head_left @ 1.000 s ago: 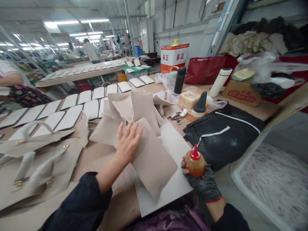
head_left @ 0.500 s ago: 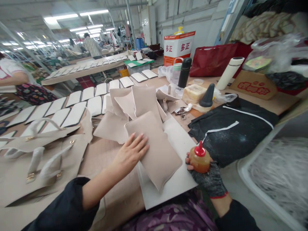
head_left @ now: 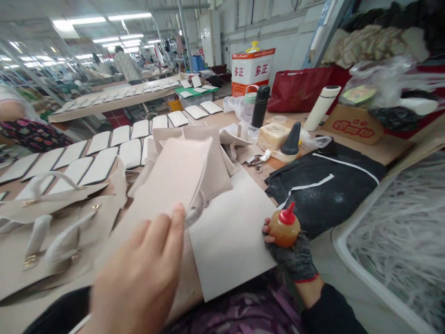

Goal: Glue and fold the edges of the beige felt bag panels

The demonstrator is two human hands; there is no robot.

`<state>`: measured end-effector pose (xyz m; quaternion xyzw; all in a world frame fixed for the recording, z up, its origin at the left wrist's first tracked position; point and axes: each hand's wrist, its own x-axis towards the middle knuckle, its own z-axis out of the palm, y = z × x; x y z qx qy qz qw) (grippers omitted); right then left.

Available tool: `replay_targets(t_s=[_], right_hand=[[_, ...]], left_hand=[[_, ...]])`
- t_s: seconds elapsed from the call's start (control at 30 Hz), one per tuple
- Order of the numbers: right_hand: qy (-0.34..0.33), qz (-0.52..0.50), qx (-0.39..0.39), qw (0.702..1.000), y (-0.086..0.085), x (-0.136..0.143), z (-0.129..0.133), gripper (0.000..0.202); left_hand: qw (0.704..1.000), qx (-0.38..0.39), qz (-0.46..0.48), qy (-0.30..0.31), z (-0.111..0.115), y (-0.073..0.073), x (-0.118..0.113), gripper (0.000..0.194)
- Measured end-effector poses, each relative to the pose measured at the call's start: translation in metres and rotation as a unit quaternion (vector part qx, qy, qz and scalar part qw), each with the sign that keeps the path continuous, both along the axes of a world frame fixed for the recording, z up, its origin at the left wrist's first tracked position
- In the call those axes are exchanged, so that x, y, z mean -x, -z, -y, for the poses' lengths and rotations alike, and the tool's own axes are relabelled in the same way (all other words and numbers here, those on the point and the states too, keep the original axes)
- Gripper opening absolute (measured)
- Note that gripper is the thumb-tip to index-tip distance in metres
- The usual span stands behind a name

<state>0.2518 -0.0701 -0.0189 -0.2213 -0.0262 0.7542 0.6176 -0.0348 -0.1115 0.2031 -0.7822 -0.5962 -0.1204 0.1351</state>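
— Starting at the left, what to watch for?
— Might brush the handbag pieces (head_left: 95, 232) with the tilted beige panel (head_left: 168, 178), if swung low. Might crease the panel from gripping at one edge, or snag the handle loop (head_left: 197, 214) beneath.
— And the left hand (head_left: 139, 273)?
— Extended forward, back uppermost and blurred, with fingers curled onto the panel's lower right edge, seemingly gripping. Holding it up in front of the piled beige pieces (head_left: 214, 171). Cannot make out the thumb.
— Moving right, past the white sheet (head_left: 229, 236)?
— Could drip on that sheet from the squeeze bottle (head_left: 283, 232), if tipped or pressed too hard.
— And the gloved right hand (head_left: 292, 254)?
— Held low at the sheet's right edge, with fingers wrapped around the bottle and the red nozzle (head_left: 288, 214) pointing up.
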Motion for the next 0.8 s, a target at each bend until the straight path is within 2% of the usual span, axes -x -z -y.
replay_targets(t_s=[0.03, 0.07, 0.13, 0.2, 0.27, 0.33, 0.4, 0.47, 0.6, 0.8], right_hand=[[0.002, 0.001, -0.001, 1.0, 0.001, 0.0, -0.001, 0.063], [0.004, 0.003, -0.001, 1.0, 0.002, 0.0, -0.001, 0.062], [0.007, 0.007, -0.002, 1.0, 0.003, 0.0, -0.002, 0.055], [0.005, 0.016, -0.006, 1.0, 0.002, 0.0, -0.003, 0.049], [0.0, 0.026, -0.006, 1.0, 0.0, 0.001, -0.002, 0.046], [-0.009, 0.029, 0.006, 1.0, -0.002, 0.001, -0.002, 0.046], [-0.016, 0.03, 0.018, 0.999, -0.002, 0.0, -0.003, 0.046], [-0.017, 0.033, 0.021, 0.999, -0.002, 0.0, -0.003, 0.044], [-0.014, 0.027, 0.025, 0.999, -0.003, 0.0, -0.004, 0.042], [-0.029, 0.011, 0.032, 0.999, -0.003, -0.001, -0.005, 0.043]], left_hand=[[0.996, 0.063, -0.066, -0.02, -0.005, 0.021, -0.009, 0.048], [0.985, 0.14, -0.093, -0.027, -0.012, 0.046, -0.018, 0.045], [0.957, 0.271, -0.099, -0.029, -0.029, 0.095, -0.032, 0.03], [0.943, 0.324, -0.06, -0.052, -0.045, 0.135, -0.034, 0.021], [0.938, 0.344, -0.006, -0.044, -0.054, 0.158, -0.027, 0.019], [0.933, 0.356, 0.048, -0.011, -0.058, 0.166, -0.013, 0.013], [0.931, 0.356, 0.077, 0.021, -0.058, 0.165, 0.0, 0.009], [0.941, 0.33, 0.063, 0.033, -0.057, 0.162, 0.009, 0.014], [0.961, 0.276, 0.026, 0.024, -0.057, 0.167, 0.016, 0.028], [0.947, 0.299, 0.103, 0.049, -0.058, 0.173, 0.024, 0.022]])
